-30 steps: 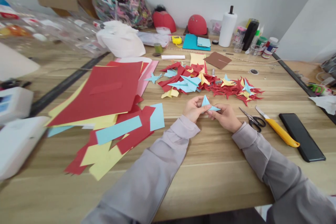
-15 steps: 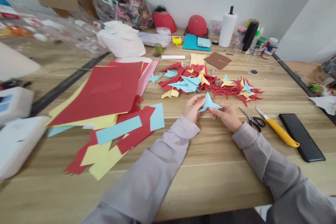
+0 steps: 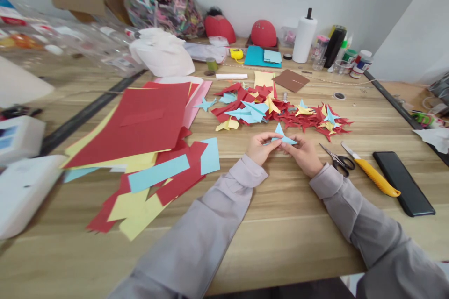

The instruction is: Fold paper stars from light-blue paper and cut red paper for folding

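A light-blue folded paper piece [image 3: 279, 131] with pointed tips is held between my two hands, just above the wooden table [image 3: 280, 243]. My left hand [image 3: 262, 146] pinches its left side, thumb lying across the front. On the right, my right hand [image 3: 302, 152] grips the lower edge between thumb and fingers. Both thumbs meet near the middle of the fold, and the fingers behind are partly hidden. Just beyond lies a heap of red, yellow and blue folded paper shapes [image 3: 250, 111].
Red paper sheets [image 3: 150, 119] and a light-blue strip [image 3: 159, 173] lie left. Scissors [image 3: 340, 161], a yellow-handled cutter [image 3: 377, 177] and a black phone [image 3: 403, 182] lie right. Toward the wall stand a white roll [image 3: 304, 39] and a yellow tape measure [image 3: 236, 53].
My left thumb has moved rightward and down across the blue folded paper, covering its left part and meeting my right thumb. My right hand has barely moved.
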The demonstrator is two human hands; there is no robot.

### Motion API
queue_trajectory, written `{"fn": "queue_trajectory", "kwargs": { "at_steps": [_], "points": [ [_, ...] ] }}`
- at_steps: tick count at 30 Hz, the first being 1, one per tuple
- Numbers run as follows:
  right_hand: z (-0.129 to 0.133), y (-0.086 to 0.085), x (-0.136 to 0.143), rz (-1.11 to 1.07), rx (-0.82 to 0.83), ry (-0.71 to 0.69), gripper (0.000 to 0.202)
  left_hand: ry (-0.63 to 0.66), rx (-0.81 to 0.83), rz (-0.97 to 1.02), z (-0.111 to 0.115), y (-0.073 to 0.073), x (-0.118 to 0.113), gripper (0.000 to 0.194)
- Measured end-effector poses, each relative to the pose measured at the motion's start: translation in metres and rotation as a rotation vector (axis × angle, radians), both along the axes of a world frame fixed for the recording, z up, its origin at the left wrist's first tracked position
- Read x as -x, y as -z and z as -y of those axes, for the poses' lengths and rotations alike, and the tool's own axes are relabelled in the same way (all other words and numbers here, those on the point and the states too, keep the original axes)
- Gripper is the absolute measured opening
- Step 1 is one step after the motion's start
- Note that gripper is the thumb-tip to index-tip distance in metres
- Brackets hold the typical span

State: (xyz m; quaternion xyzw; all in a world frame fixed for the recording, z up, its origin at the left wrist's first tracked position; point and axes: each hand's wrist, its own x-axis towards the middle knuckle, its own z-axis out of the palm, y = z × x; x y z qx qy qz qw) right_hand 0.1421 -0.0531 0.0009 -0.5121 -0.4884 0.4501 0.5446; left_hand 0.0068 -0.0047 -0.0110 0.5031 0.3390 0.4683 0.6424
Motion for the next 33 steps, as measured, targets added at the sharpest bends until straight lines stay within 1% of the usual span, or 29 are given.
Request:
{"fn": "queue_trajectory", "kwargs": {
  "at_steps": [3, 8, 14, 20, 24, 28, 33],
  "points": [
    [-0.0012, 0.0033, -0.0010, -0.031, -0.021, 0.047, 0.037, -0.032, 0.009, 0.011, -0.0006, 0.0003, -0.0011, 0.026],
    [-0.0012, 0.0038, -0.0018, -0.032, -0.049, 0.001, 0.035, -0.030, 0.045, 0.039, -0.0008, -0.0007, -0.0017, 0.027],
    [-0.0018, 0.0046, -0.0031, -0.059, -0.051, 0.007, 0.031, -0.015, 0.066, 0.043, -0.0005, -0.0009, -0.0010, 0.030],
    [-0.0028, 0.0035, -0.0029, -0.102, -0.042, 0.030, 0.029, 0.021, 0.021, 0.037, -0.0008, 0.0015, -0.0006, 0.029],
    [-0.0016, 0.0014, -0.0017, -0.075, -0.015, 0.060, 0.024, 0.014, 0.034, 0.000, -0.0009, 0.0022, 0.0002, 0.022],
    [-0.0011, 0.0012, -0.0014, -0.067, -0.015, 0.064, 0.022, 0.027, 0.042, 0.025, -0.0009, 0.0018, 0.0013, 0.019],
    [0.0001, -0.0006, -0.0022, -0.069, -0.017, 0.032, 0.024, -0.029, -0.026, -0.057, -0.0010, 0.0005, 0.0013, 0.019]
  ]
}}
